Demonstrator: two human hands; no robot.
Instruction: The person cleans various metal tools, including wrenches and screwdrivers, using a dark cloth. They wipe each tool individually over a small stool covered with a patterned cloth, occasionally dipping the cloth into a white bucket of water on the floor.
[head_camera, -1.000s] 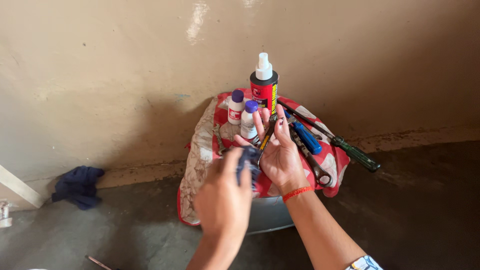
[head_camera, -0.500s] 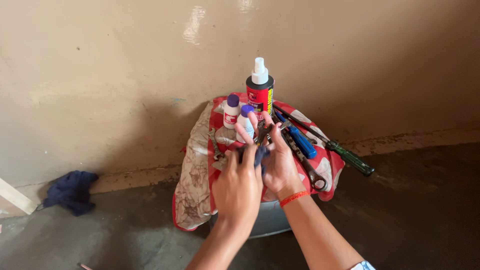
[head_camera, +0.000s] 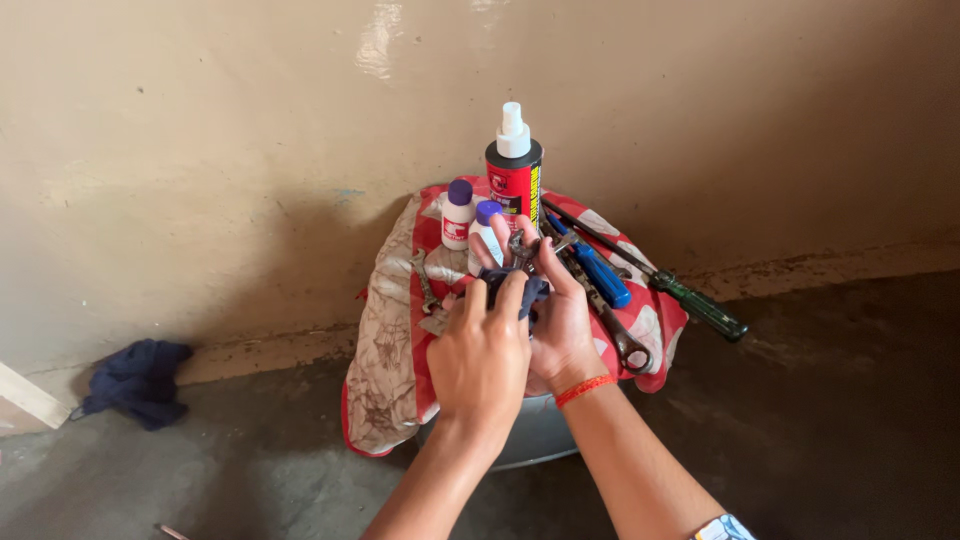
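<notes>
plainly, i was in the middle of the wiping step: my left hand (head_camera: 480, 362) was curled around a dark blue rag (head_camera: 516, 290) and pressed it against a small metal wrench (head_camera: 524, 250) that my right hand (head_camera: 560, 325) gripped, fingers wrapped up around its shaft. the wrench sat between both hands, raised above the cloth-covered stand, its head poking out past my right fingertips. i could not tell how much of the shaft was already covered by the rag, since my left hand hid it.

by my judgement the next move called for a firm hold with the right hand while the left dragged the rag along the metal, without knocking the bottles just behind.

the work surface was a red and white patterned cloth (head_camera: 390, 350) draped over a round metal tub (head_camera: 535, 435). on it stood a red spray bottle (head_camera: 514, 175) with a white nozzle and two small white bottles with purple caps (head_camera: 459, 212), close together at the back. a blue-handled screwdriver (head_camera: 600, 272), a green-handled screwdriver (head_camera: 700, 308) reaching off the edge, and a ring spanner (head_camera: 625, 345) lay to the right; another small spanner (head_camera: 424, 280) lay left.

the room had a bare beige wall (head_camera: 200, 150) and a grey concrete floor (head_camera: 820, 430), with a second dark blue cloth (head_camera: 135, 383) crumpled near the wall.
</notes>
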